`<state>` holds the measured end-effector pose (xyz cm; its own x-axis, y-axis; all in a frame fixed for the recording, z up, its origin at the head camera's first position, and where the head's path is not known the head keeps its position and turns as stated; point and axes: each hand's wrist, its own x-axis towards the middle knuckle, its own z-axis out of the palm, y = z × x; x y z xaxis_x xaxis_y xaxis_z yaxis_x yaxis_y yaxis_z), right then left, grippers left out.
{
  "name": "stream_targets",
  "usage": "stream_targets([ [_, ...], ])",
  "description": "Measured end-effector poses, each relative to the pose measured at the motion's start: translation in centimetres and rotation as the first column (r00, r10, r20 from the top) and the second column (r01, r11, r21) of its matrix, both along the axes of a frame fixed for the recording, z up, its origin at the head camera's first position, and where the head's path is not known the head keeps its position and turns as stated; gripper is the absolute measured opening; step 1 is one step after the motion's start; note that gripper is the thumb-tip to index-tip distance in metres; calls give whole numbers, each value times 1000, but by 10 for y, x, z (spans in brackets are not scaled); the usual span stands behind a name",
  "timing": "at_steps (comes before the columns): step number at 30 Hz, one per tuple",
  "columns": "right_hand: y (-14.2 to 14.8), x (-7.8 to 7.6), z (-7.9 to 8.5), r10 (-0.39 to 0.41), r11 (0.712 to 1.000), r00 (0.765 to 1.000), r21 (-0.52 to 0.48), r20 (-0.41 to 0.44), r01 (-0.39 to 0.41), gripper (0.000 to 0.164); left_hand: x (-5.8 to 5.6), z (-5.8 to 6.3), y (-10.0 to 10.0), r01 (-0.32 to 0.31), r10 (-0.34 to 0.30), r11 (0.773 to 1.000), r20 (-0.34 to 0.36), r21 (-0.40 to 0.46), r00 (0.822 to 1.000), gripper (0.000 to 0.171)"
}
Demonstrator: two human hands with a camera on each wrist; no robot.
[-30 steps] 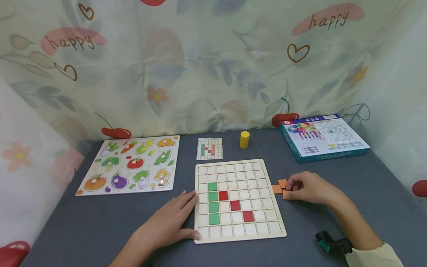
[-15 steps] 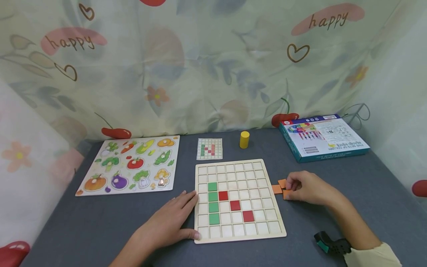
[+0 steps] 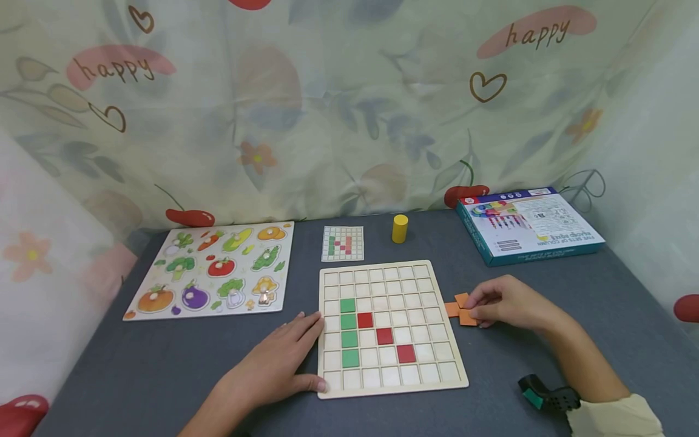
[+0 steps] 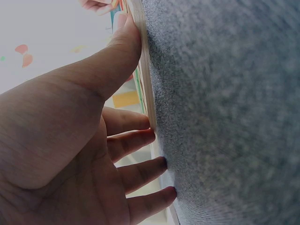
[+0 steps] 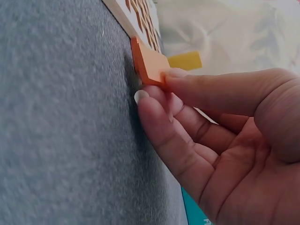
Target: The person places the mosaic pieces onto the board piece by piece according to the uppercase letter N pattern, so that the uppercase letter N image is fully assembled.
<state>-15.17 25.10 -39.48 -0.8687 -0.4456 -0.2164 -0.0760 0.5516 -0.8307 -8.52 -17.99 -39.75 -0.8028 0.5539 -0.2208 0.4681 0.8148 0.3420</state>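
Note:
A pale wooden grid board (image 3: 371, 377) lies in front of me, with several green tiles (image 3: 349, 339) in one column and red tiles (image 3: 384, 335) on a diagonal. My left hand (image 3: 278, 364) rests along the board's left edge, thumb at the near corner; the left wrist view shows its fingers at the rim. To the right of the board, my right hand (image 3: 510, 306) pinches an orange tile (image 5: 152, 65) by one edge, the thumb on its upper face. That tile is tilted and overlaps two other orange tiles (image 3: 452, 309) beside the board.
A small pattern card (image 3: 343, 244) and a yellow cylinder (image 3: 400, 229) stand behind the board. On the left lies a vegetable puzzle board (image 3: 210, 273). A flat game box (image 3: 532, 227) sits at the back right, with the patterned cloth (image 3: 349, 109) behind.
My right hand has shifted slightly and opened the view of the near orange tile, which shows more of its face. The left hand and the board stay put.

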Motion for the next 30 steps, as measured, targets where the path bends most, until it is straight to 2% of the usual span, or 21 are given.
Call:
stream_targets([
  [6,-7,2,2,10,999,1000,-32,15,-9,13,0,-1,-1,5,-5,1000,-5,5,1000,102],
  [13,-18,2,6,41,999,999,-23,-16,-42,12,-1,0,-1,7,-7,1000,-13,3,1000,101],
  [30,-66,3,11,124,992,991,-32,-40,-125,4,0,-1,-1,1,-1,1000,1,1,1000,102],
])
